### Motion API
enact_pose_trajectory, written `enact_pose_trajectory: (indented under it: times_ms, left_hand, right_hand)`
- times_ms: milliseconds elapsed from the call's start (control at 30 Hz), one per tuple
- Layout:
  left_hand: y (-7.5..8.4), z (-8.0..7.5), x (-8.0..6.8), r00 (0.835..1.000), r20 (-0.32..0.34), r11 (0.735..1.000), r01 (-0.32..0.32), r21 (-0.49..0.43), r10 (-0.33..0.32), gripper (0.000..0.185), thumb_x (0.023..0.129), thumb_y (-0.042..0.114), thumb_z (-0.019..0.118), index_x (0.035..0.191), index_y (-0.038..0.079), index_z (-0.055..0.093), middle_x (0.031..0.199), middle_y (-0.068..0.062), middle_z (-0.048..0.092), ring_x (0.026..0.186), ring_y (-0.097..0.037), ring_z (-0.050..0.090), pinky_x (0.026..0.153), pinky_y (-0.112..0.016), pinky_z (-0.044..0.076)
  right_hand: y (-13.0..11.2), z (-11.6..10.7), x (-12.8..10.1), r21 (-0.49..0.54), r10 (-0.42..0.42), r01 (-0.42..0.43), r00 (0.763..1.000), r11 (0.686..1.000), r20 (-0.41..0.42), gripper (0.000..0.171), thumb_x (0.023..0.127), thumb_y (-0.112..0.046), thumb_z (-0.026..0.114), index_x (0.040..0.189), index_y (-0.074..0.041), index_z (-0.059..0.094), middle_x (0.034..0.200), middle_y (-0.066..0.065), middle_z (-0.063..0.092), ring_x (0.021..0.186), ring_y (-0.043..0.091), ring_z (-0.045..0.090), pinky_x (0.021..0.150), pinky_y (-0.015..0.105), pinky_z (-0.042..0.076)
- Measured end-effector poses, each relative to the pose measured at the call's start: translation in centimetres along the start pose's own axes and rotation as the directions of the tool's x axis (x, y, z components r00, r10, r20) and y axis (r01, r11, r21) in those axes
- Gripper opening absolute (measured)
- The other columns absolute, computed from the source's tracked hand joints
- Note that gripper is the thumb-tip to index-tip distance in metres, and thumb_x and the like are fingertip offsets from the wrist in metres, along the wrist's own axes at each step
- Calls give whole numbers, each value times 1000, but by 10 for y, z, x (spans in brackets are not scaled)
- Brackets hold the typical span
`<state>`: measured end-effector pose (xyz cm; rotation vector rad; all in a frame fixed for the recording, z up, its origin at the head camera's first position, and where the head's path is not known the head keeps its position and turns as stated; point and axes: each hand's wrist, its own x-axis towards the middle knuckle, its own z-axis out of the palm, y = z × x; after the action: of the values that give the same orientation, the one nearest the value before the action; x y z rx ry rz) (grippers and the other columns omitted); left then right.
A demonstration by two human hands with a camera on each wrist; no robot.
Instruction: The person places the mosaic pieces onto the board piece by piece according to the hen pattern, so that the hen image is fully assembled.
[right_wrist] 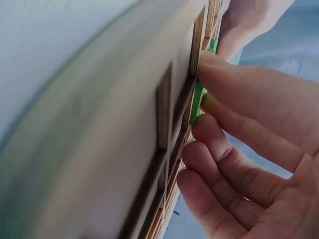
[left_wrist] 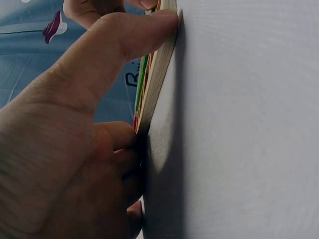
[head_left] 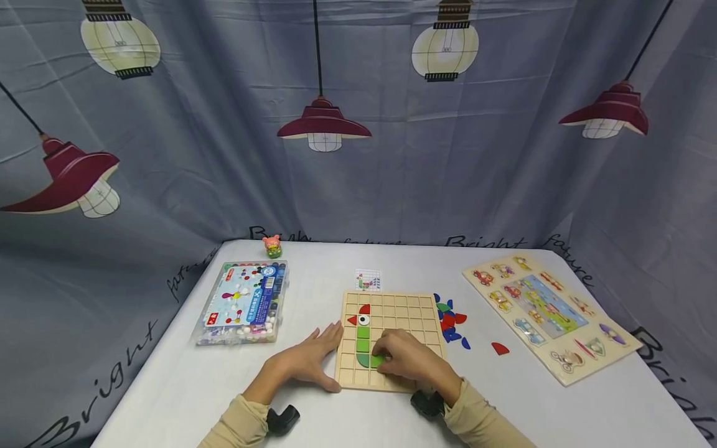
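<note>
While the left hand (head_left: 309, 359) lies spread at the wooden board's (head_left: 409, 317) left edge, the right hand (head_left: 410, 357), nearer, pinches a green tile (head_left: 376, 362) just right of a teal quarter-round (head_left: 363, 360).

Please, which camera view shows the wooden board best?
The head view: it shows the board from above, with most of its grid visible. The left wrist view shows mainly its edge; the right wrist view, some squares, close and steeply slanted.
</note>
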<state>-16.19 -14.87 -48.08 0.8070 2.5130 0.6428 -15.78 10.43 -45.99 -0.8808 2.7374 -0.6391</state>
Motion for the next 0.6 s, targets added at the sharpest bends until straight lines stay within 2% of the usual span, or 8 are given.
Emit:
enact_pose_trajectory:
  times_ms: [600]
  left_hand:
    - [1,-1,1,1000,-5,1000,-11,8,11,118,68,46,82,154,-2,16,164,-16,9,153,-30,7,125,-51,7]
  right_hand:
    - [1,-2,-1,-29,-15,15,1000,999,-1,24,75,-19,81,97,-10,78,92,-3,70,80,3,55,74,23,51]
